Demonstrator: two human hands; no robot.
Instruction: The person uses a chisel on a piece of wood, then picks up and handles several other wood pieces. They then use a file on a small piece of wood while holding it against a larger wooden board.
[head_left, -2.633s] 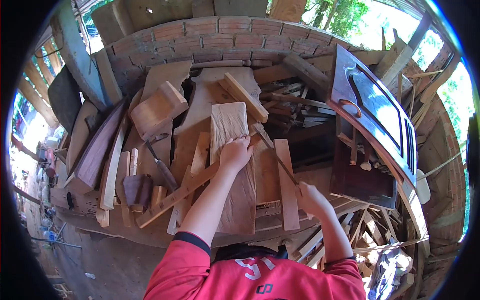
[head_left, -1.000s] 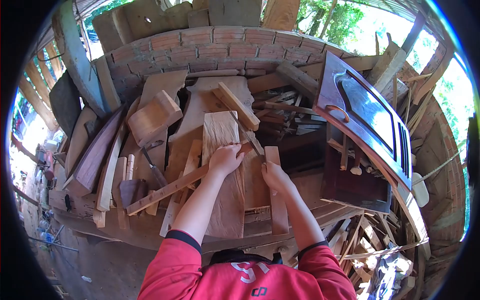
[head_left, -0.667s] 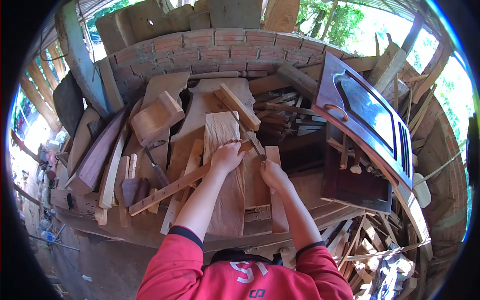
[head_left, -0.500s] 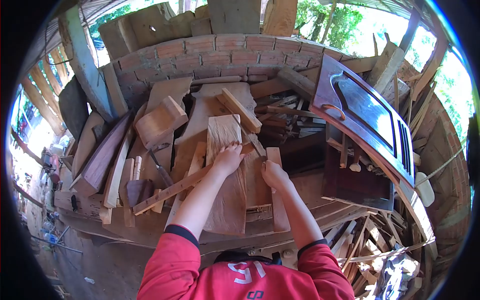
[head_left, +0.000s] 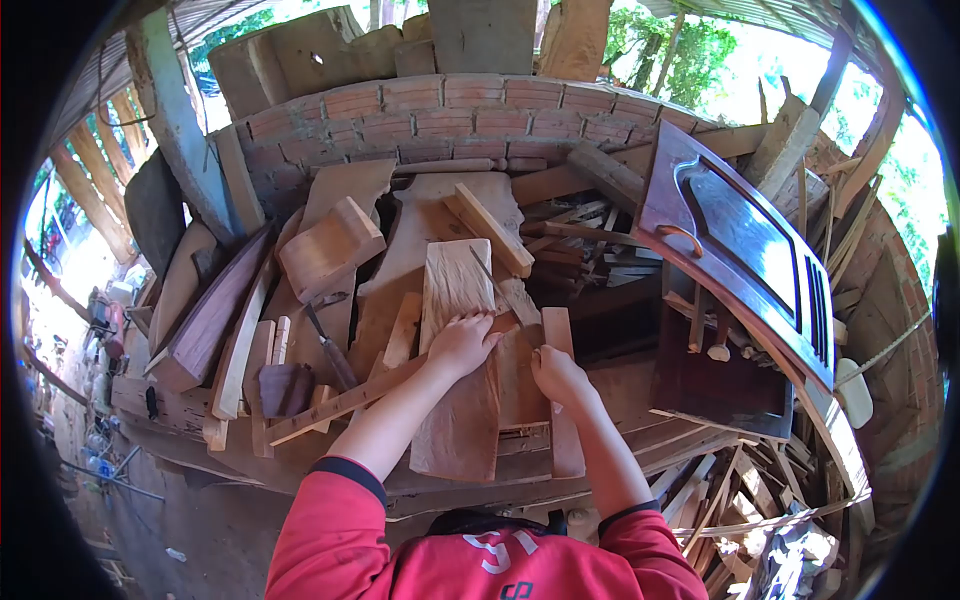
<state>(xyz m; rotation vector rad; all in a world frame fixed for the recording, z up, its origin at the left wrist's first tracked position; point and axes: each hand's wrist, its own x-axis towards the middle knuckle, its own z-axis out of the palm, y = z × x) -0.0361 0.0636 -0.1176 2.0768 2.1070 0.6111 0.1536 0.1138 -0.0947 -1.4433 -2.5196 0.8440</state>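
My left hand [head_left: 462, 345] lies over the upper end of a narrow wooden strip [head_left: 345, 402], pressing it onto a wide, rough-grained board [head_left: 455, 440]. The strip runs diagonally, its lower end out to the left. Closed in a fist, my right hand [head_left: 560, 375] grips what looks like a handsaw [head_left: 518, 298]; its handle is hidden in my fingers. The thin dark blade slants up and left from the fist, crossing near the strip's end just right of my left fingers. Under my right wrist is a narrow upright-lying plank [head_left: 567, 440].
A chisel-like tool [head_left: 330, 345] and a curved wooden block [head_left: 330, 250] lie to the left. A dark varnished panel door [head_left: 735, 250] leans at right above scrap wood [head_left: 745, 500]. Behind stands a brick wall [head_left: 440, 110]. A short block [head_left: 490, 230] rests beyond the board.
My right hand and the saw have drawn back slightly toward me. My left hand stays on the strip. The whole view has shifted a little.
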